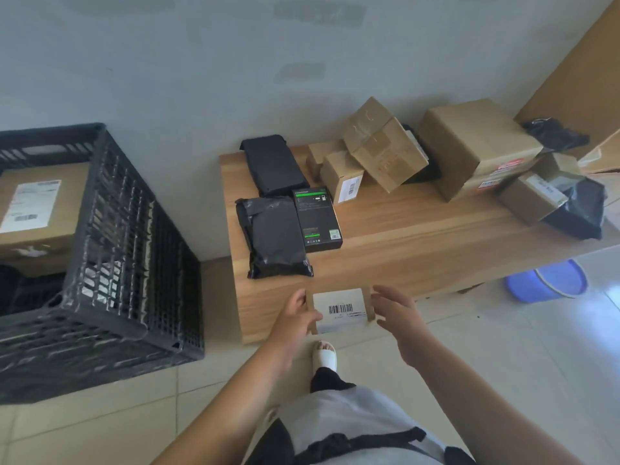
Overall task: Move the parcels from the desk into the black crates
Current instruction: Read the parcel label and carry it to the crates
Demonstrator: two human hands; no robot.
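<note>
- Left hand [295, 317]: reaches forward from below, thumb laid over the left edge of a small parcel [341, 310]; the grip curls round that side and holds it.
- Right hand [397, 313]: extended on the parcel's right side, fingers spread and relaxed, grip apart; contact with the box cannot be told.
- Small parcel: brown carton with a white barcode label facing up, at the near edge of the table [419, 236], between the two hands. Its long axis runs left to right, parallel to the table's near edge.
- Black crate [134, 229]: stands on the floor left of the table; a labelled cardboard box [37, 209] lies inside it.
- Other parcels on the table: two black mailer bags [273, 234] at the left end, a black printed box [317, 219] just beside them, and stacked cartons [476, 146] along the far right.
</note>
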